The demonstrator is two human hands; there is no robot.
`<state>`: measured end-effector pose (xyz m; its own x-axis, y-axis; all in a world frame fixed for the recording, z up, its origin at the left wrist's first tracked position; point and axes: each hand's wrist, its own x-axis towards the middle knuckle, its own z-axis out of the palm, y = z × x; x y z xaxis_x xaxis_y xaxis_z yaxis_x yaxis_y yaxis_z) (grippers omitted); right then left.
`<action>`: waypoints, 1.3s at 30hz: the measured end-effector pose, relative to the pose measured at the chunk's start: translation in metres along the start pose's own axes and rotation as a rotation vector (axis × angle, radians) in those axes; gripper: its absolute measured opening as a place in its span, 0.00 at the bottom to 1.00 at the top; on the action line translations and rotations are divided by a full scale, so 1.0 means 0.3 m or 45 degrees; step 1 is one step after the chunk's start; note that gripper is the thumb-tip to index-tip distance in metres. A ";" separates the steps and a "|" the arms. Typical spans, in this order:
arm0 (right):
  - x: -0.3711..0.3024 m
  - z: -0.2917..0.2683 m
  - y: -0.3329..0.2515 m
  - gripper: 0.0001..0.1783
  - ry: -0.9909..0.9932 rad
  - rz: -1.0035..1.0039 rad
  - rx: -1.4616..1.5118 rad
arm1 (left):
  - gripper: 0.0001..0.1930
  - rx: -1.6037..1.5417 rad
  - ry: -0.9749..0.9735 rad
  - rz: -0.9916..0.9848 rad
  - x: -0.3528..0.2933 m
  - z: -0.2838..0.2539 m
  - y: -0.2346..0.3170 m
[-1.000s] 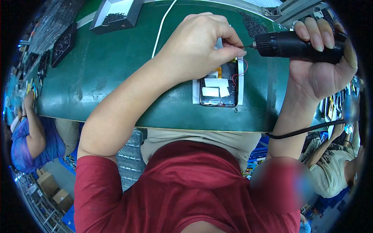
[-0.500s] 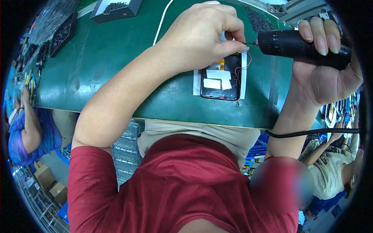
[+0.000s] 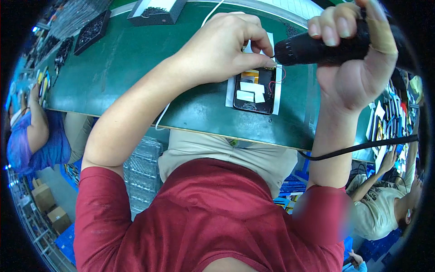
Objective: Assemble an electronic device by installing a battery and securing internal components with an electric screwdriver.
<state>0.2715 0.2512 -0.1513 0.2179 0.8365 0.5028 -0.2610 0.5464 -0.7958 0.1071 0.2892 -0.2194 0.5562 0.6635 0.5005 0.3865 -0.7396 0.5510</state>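
A black electric screwdriver [image 3: 299, 49] lies nearly level in my right hand [image 3: 355, 59], whose fingers wrap round its body. Its front end points left and meets the fingertips of my left hand [image 3: 233, 47]. Thumb and finger of that hand pinch together over the far end of an opened phone-like device [image 3: 250, 106]; whatever they hold is hidden. White patches [image 3: 251, 87], an orange flex strip [image 3: 250, 76] and a thin red wire [image 3: 283, 75] show on the device. Beneath it is a white sheet [image 3: 230, 93].
On the green table [image 3: 136, 59], a box of small dark parts [image 3: 156, 18] and a black tray [image 3: 92, 32] stand at the far left. A white cable [image 3: 164, 115] crosses the table. The screwdriver's black cord [image 3: 358, 147] runs right. People [image 3: 31, 131] sit on both sides.
The screwdriver has moved left, up against my left fingertips, and its thin bit no longer shows. My left hand still pinches at the device's far end. The view has shifted slightly.
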 end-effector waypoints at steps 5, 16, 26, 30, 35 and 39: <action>0.000 0.022 -0.014 0.12 -0.054 0.272 -0.015 | 0.22 0.438 -0.037 0.016 -0.131 -0.084 0.165; -0.039 0.082 0.011 0.11 -0.437 0.402 -0.050 | 0.25 0.517 0.048 -0.205 -0.306 0.139 0.225; -0.046 0.073 0.058 0.11 -0.508 0.406 0.035 | 0.21 0.483 0.060 -0.220 -0.293 0.142 0.221; -0.051 0.086 0.068 0.11 -0.516 0.406 0.046 | 0.20 0.510 0.038 -0.234 -0.301 0.140 0.216; -0.063 0.104 0.078 0.10 -0.497 0.352 -0.065 | 0.20 0.514 0.047 -0.228 -0.308 0.142 0.209; -0.065 0.117 0.098 0.10 -0.459 0.333 -0.107 | 0.21 0.526 0.044 -0.222 -0.318 0.141 0.207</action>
<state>0.2267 0.2524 -0.1728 -0.1909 0.9153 0.3547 -0.1832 0.3217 -0.9289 0.1092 0.1751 -0.2613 0.4342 0.7806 0.4496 0.7376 -0.5946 0.3199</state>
